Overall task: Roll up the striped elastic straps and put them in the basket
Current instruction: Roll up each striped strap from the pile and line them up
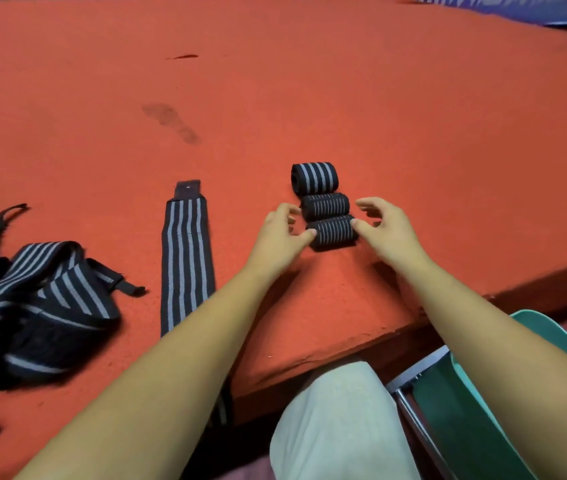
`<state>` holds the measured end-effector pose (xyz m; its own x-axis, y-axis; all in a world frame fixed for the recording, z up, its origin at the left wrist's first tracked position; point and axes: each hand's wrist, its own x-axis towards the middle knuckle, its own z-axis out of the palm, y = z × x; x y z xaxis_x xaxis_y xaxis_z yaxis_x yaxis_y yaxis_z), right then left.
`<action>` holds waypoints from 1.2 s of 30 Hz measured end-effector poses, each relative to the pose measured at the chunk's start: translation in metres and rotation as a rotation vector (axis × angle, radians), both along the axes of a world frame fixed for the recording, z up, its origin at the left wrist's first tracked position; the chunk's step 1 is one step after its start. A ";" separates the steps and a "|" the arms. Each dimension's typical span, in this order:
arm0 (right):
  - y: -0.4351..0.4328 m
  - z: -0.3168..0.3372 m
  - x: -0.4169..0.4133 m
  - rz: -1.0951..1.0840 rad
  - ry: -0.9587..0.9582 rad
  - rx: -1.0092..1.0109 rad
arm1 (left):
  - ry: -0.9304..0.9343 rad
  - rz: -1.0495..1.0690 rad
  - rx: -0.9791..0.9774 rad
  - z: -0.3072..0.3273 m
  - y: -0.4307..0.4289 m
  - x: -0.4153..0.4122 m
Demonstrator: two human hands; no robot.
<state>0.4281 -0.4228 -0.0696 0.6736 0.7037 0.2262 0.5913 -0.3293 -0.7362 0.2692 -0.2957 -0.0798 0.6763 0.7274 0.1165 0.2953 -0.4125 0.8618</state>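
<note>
Fingers (285,210) of the left hand (280,237) and right hand (386,226) are loosely curled, clasping nothing; thumb tips touch the ends of the near roll (333,234) between them. Just beyond the fingertips sit the middle roll (325,206) and far roll (315,178). A flat strap (185,261) lies left of the left hand.
</note>
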 end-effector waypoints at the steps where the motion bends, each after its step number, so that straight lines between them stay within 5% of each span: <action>1: 0.002 0.008 -0.004 -0.015 -0.037 0.015 | -0.010 0.003 -0.001 0.010 0.006 -0.015; 6: 0.038 0.040 -0.060 0.116 -0.033 0.016 | -0.031 0.126 0.097 0.044 0.048 -0.120; 12: 0.093 0.039 -0.179 0.471 0.149 -0.118 | 0.241 0.396 0.473 0.038 0.070 -0.269; 17: 0.117 0.030 -0.270 0.712 0.201 -0.301 | 0.477 0.380 0.417 0.005 0.057 -0.341; 31: 0.115 0.030 -0.303 0.874 0.141 -0.262 | -0.054 0.514 0.187 -0.034 0.050 -0.377; 36: 0.111 0.071 -0.268 0.843 0.045 -0.186 | -0.012 0.534 0.159 -0.029 0.046 -0.376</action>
